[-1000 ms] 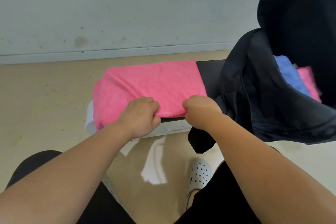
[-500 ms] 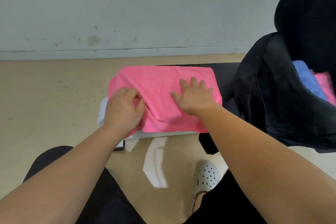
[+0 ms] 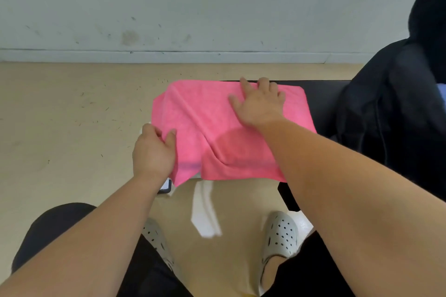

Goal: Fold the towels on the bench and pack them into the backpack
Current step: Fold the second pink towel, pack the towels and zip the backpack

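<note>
Place: a bare indoor room; what kind cannot be told more closely.
Wall: a pale grey-green wall, scuffed and stained, beyond the right hand, with a plain skirting strip at its foot.
Floor: a smooth beige floor, flecked with small dark specks, left of the left hand.
Furniture: a black bench, under and right of the right hand.

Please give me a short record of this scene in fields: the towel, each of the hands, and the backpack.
towel: pink towel, spread on the black bench, creased near the front
left hand: grips the towel's near left edge
right hand: flat on the towel, fingers spread, near its far edge
backpack: black, to the right of the towel
</note>
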`<action>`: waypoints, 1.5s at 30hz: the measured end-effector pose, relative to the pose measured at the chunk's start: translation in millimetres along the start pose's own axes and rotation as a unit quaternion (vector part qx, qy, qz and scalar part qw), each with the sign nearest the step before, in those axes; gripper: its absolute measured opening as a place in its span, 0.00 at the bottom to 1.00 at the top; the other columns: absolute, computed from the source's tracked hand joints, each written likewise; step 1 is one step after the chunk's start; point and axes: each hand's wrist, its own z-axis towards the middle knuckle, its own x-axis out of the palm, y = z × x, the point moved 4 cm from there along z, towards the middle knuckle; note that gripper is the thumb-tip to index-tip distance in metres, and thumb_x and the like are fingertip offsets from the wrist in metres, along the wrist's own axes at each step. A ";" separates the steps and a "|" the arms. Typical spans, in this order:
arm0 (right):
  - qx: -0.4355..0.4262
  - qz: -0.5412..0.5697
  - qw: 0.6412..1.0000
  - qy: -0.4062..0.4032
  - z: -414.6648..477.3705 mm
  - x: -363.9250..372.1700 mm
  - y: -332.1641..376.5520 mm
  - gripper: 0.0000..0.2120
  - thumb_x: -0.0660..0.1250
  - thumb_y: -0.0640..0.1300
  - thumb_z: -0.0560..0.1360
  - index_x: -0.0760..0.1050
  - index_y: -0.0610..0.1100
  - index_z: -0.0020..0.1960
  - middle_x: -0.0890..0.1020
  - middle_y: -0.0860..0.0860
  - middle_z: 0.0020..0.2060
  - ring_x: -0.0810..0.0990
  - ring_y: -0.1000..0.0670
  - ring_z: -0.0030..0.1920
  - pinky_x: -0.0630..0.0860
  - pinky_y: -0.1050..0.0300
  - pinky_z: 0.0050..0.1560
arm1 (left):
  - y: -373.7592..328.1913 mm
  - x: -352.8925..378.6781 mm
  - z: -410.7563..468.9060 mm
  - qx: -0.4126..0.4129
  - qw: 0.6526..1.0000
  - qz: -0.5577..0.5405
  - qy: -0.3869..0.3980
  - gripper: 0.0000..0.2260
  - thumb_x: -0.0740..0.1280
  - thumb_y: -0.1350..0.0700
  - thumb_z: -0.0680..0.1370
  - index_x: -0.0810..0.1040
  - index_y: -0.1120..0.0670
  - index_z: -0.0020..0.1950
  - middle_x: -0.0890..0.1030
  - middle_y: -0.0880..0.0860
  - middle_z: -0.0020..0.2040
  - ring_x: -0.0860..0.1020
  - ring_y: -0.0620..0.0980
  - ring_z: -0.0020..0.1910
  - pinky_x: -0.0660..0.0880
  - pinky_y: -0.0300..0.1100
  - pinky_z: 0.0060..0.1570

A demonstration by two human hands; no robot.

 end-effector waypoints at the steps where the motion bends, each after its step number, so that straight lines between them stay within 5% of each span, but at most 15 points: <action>1: -0.002 0.020 0.999 0.043 -1.1 6.8 11.3 0.37 0.47 0.73 0.76 0.49 0.58 0.81 0.53 0.41 0.79 0.51 0.34 0.77 0.48 0.29 0.72 | 2.2 -0.4 0.7 0.010 1.000 -0.003 0.001 0.12 0.64 0.51 0.81 0.69 0.59 0.48 0.76 0.54 0.39 0.75 0.58 0.39 0.66 0.47 0.39; 3: -0.002 0.036 0.995 0.095 -4.7 19.8 29.5 0.43 0.44 0.79 0.71 0.42 0.60 0.81 0.39 0.44 0.80 0.38 0.33 0.78 0.36 0.24 0.70 | 2.7 -1.8 2.9 0.048 0.999 -0.004 0.002 0.10 0.61 0.55 0.83 0.69 0.59 0.45 0.74 0.54 0.37 0.73 0.58 0.37 0.64 0.47 0.36; 6: -0.006 0.006 0.996 0.089 -7.4 27.9 35.6 0.48 0.43 0.82 0.68 0.37 0.59 0.80 0.34 0.43 0.79 0.33 0.32 0.77 0.33 0.23 0.69 | 5.5 -7.3 12.3 0.090 0.996 0.010 0.010 0.09 0.60 0.58 0.83 0.69 0.60 0.44 0.73 0.55 0.35 0.70 0.58 0.34 0.63 0.47 0.35; 9: 0.000 -0.007 0.997 0.082 -7.5 26.7 33.5 0.48 0.42 0.82 0.68 0.36 0.60 0.80 0.34 0.43 0.79 0.34 0.32 0.77 0.32 0.23 0.69 | 29.2 -18.2 26.7 0.037 0.999 0.024 0.028 0.10 0.58 0.56 0.83 0.69 0.61 0.45 0.74 0.56 0.36 0.71 0.58 0.36 0.63 0.48 0.35; 12: -0.019 -0.007 0.998 0.064 -12.3 23.8 56.7 0.43 0.41 0.78 0.72 0.36 0.59 0.80 0.34 0.42 0.79 0.32 0.33 0.77 0.33 0.24 0.69 | 56.8 -10.8 32.1 -0.067 0.988 -0.038 0.132 0.14 0.59 0.48 0.83 0.72 0.58 0.47 0.79 0.57 0.42 0.76 0.59 0.42 0.74 0.50 0.41; 15: -0.100 0.002 0.993 0.068 -29.8 32.5 98.6 0.43 0.41 0.79 0.71 0.35 0.61 0.79 0.34 0.45 0.79 0.31 0.34 0.77 0.33 0.23 0.69 | 68.3 1.6 34.2 -0.207 0.947 -0.194 0.153 0.14 0.58 0.43 0.81 0.71 0.53 0.48 0.81 0.56 0.49 0.80 0.59 0.47 0.78 0.55 0.51; 21: -0.116 -0.008 0.993 0.033 -39.2 42.6 107.1 0.48 0.41 0.83 0.66 0.37 0.63 0.79 0.38 0.45 0.80 0.34 0.34 0.78 0.37 0.24 0.70 | 89.2 10.9 35.3 -0.324 0.904 -0.228 0.161 0.24 0.66 0.40 0.70 0.76 0.59 0.53 0.82 0.56 0.47 0.80 0.58 0.44 0.77 0.50 0.42; 26: -0.122 -0.011 0.992 0.023 -38.1 43.7 108.0 0.49 0.40 0.84 0.64 0.37 0.62 0.80 0.38 0.45 0.80 0.35 0.35 0.78 0.37 0.24 0.70 | 81.7 20.0 18.3 -0.380 0.843 -0.324 0.200 0.09 0.60 0.53 0.75 0.76 0.56 0.39 0.80 0.56 0.33 0.77 0.56 0.32 0.76 0.51 0.42; 32: -0.142 -0.016 0.989 0.032 -35.4 43.6 106.7 0.50 0.40 0.84 0.65 0.36 0.61 0.79 0.37 0.45 0.80 0.34 0.38 0.79 0.37 0.24 0.71 | 76.1 26.0 2.4 -0.450 0.735 -0.432 0.267 0.13 0.70 0.47 0.75 0.84 0.54 0.54 0.85 0.56 0.51 0.83 0.59 0.51 0.78 0.54 0.57; 35: -0.144 -0.014 0.989 0.037 -35.8 42.5 106.1 0.49 0.41 0.84 0.65 0.35 0.62 0.79 0.36 0.46 0.80 0.34 0.38 0.79 0.36 0.25 0.71 | 71.1 24.1 6.6 -0.376 0.776 -0.423 0.279 0.08 0.63 0.52 0.82 0.78 0.55 0.48 0.82 0.55 0.44 0.80 0.56 0.43 0.78 0.49 0.46; 38: -0.142 -0.011 0.989 0.039 -35.9 42.1 105.8 0.49 0.41 0.84 0.65 0.35 0.62 0.79 0.36 0.46 0.80 0.33 0.38 0.79 0.36 0.25 0.71 | 74.7 17.8 8.9 -0.339 0.812 -0.406 0.245 0.05 0.67 0.59 0.78 0.82 0.56 0.44 0.84 0.56 0.44 0.80 0.55 0.45 0.77 0.52 0.50; 42: -0.144 -0.015 0.989 0.039 -35.9 42.7 105.3 0.49 0.41 0.84 0.65 0.35 0.61 0.79 0.36 0.46 0.80 0.33 0.38 0.79 0.36 0.25 0.72 | 75.7 2.4 13.5 -0.312 0.861 -0.360 0.177 0.05 0.71 0.60 0.74 0.83 0.55 0.49 0.86 0.54 0.41 0.83 0.51 0.32 0.76 0.39 0.27; 45: -0.139 -0.015 0.989 0.041 -35.0 42.6 104.2 0.49 0.41 0.84 0.65 0.36 0.62 0.79 0.36 0.47 0.80 0.33 0.38 0.79 0.36 0.26 0.72 | 79.7 -7.6 20.5 -0.300 0.888 -0.322 0.134 0.07 0.71 0.64 0.73 0.80 0.55 0.49 0.84 0.54 0.42 0.81 0.51 0.33 0.74 0.38 0.23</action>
